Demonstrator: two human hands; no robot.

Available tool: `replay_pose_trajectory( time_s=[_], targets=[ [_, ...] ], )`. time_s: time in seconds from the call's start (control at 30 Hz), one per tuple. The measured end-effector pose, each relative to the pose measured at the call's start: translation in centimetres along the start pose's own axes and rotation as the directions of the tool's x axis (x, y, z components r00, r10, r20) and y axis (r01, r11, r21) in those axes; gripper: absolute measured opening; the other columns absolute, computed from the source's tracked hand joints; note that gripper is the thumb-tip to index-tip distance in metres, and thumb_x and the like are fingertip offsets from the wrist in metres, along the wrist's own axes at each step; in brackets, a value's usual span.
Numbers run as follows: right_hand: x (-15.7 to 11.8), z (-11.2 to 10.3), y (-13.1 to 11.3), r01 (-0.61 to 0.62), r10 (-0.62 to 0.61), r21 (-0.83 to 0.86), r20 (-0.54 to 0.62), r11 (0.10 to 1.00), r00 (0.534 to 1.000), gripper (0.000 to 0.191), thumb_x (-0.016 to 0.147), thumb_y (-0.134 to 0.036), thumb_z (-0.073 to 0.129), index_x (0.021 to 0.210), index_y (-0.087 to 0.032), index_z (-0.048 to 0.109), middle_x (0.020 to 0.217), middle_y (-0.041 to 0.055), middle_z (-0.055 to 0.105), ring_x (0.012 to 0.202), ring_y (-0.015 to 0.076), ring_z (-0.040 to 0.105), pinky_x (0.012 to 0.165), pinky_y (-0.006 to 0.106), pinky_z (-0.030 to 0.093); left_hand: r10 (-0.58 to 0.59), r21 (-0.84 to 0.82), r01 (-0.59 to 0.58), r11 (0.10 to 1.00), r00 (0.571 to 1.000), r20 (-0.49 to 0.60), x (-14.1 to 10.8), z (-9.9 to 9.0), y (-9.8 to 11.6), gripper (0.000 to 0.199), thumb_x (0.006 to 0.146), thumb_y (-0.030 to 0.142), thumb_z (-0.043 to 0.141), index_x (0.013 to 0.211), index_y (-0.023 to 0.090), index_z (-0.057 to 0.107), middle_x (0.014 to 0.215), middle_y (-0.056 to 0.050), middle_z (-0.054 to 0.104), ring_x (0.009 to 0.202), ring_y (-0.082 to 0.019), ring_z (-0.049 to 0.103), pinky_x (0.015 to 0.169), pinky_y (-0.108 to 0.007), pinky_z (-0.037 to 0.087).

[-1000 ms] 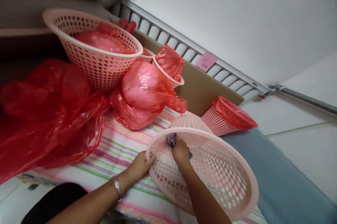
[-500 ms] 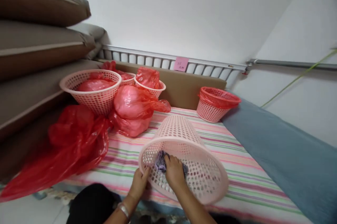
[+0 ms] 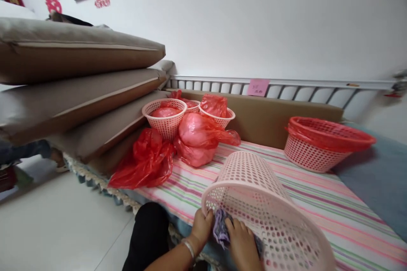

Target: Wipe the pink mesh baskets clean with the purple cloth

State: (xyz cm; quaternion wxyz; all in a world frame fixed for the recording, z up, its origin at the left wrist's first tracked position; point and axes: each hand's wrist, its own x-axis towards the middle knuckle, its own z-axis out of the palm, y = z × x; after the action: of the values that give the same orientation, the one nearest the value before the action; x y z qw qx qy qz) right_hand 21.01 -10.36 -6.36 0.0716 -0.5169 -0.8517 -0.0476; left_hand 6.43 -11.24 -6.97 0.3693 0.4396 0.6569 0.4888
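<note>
A pale pink perforated plastic basket [image 3: 246,172] lies on its side on a striped cloth [image 3: 193,184], its mouth facing me. My left hand [image 3: 202,227] is closed on the left part of the basket's rim. My right hand [image 3: 242,241] presses a crumpled purple-grey cloth [image 3: 221,229] against the inner wall near the rim. Part of the cloth is hidden under my right hand. Left of the basket sits a knotted red plastic bag [image 3: 197,139] with something pink inside, beside a loose red plastic bag [image 3: 146,163].
Pink baskets [image 3: 168,124] with red bags stand behind, left. Another basket [image 3: 313,156], lined with red plastic, stands at right. Large grey-brown cushions [image 3: 95,84] are stacked at left. A radiator [image 3: 235,87] with a pink note [image 3: 258,87] runs along the wall.
My view has turned left, so things appear further right. My right hand and the cloth have moved from deeper inside the basket towards its near rim. My left hand still grips the rim.
</note>
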Motion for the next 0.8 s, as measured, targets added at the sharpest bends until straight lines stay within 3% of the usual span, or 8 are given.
replay_pose_trajectory(
  time_s=[0.17,0.4,0.8],
  targets=[
    [-1.3,1.4,0.6,-0.014,0.016,0.029,-0.077,0.999,0.997,0.045,0.079,0.001,0.037,0.108,-0.023,0.062,0.106,0.0092,0.064,0.099,0.024,0.057,0.086,0.035,0.037,0.064,0.019,-0.064,0.998,0.998,0.001,-0.4,0.6,0.6,0.031,0.082,0.039,0.044,0.071,0.015,0.06,0.068,-0.006,0.062,0.067,-0.02,0.055,0.065,-0.03,0.043],
    [-1.3,2.0,0.9,0.034,-0.028,0.035,-0.172,0.999,0.985,0.038,0.079,0.0,0.039,0.101,-0.023,0.061,0.096,0.0057,0.064,0.09,0.0222,0.058,0.079,0.032,0.037,0.055,0.042,-0.054,0.998,0.998,-0.034,-0.9,0.2,1.1,0.032,0.083,0.038,0.044,0.076,0.013,0.064,0.071,-0.005,0.064,0.071,-0.019,0.056,0.066,-0.026,0.042],
    [-1.4,1.9,0.7,0.02,-0.018,0.005,-0.168,1.0,0.986,0.041,0.078,0.003,0.038,0.103,-0.021,0.061,0.095,0.0063,0.064,0.089,0.0226,0.058,0.079,0.033,0.037,0.042,0.019,-0.041,0.999,0.998,-0.048,-1.4,0.0,1.8,0.032,0.081,0.037,0.046,0.068,0.014,0.063,0.061,-0.002,0.061,0.061,-0.015,0.052,0.059,-0.024,0.039]
  ],
)
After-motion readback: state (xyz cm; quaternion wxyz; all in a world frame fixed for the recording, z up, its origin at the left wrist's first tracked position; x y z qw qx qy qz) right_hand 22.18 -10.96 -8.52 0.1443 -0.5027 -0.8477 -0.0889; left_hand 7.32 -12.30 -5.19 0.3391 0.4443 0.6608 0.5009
